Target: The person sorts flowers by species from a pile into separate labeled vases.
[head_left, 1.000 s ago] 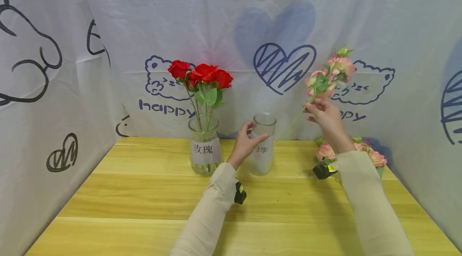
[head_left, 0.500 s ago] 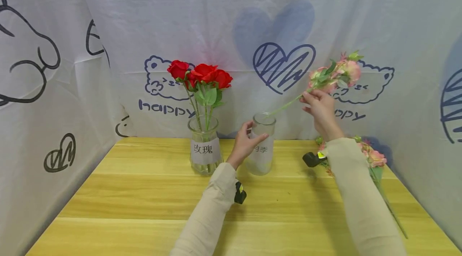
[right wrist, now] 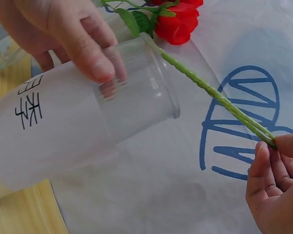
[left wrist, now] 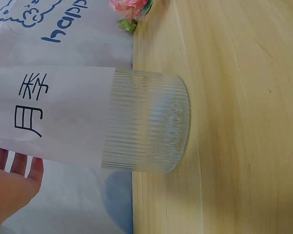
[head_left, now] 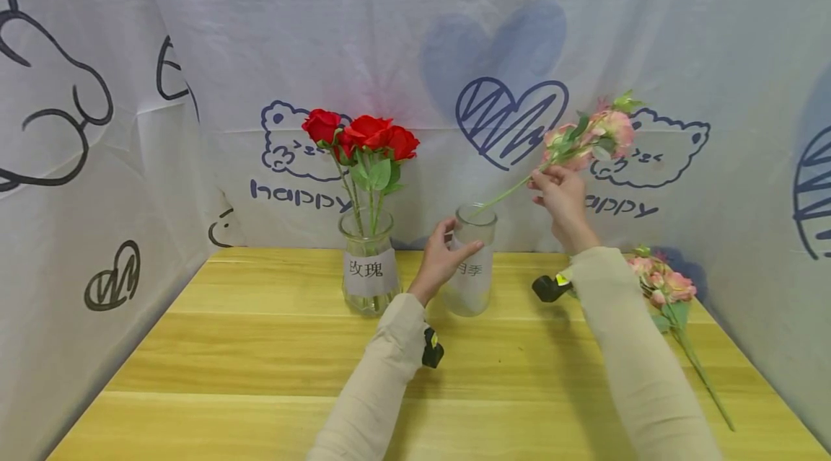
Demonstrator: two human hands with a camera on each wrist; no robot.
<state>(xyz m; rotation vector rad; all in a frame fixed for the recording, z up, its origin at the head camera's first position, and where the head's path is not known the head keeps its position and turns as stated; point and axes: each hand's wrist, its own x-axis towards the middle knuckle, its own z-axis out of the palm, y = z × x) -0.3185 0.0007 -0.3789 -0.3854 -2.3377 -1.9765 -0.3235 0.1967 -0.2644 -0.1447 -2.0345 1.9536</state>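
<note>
My left hand [head_left: 443,262] holds a clear glass vase [head_left: 477,296] with a white paper label, thumb in front and fingers around its far side. The vase stands upright on the table; its ribbed base [left wrist: 149,122] shows in the left wrist view. Up and to the right, my right hand [head_left: 566,205] pinches the green stem [right wrist: 215,95] of a pink flower spray [head_left: 610,135]. The stem slants down to the left, its lower end at the vase's mouth. Whether the tip is inside the rim, I cannot tell for sure.
Left of my left hand stands another labelled glass vase [head_left: 368,288] holding several red roses [head_left: 370,131]. More pink flowers [head_left: 675,288] lie at the table's right side, a long stem pointing forward. A printed cloth [head_left: 402,28] hangs behind the wooden table [head_left: 260,353].
My right hand has moved left and slightly down, bringing the flower stem's lower end to the vase's mouth. The spray has tilted more to the right. My left hand stays on the vase.
</note>
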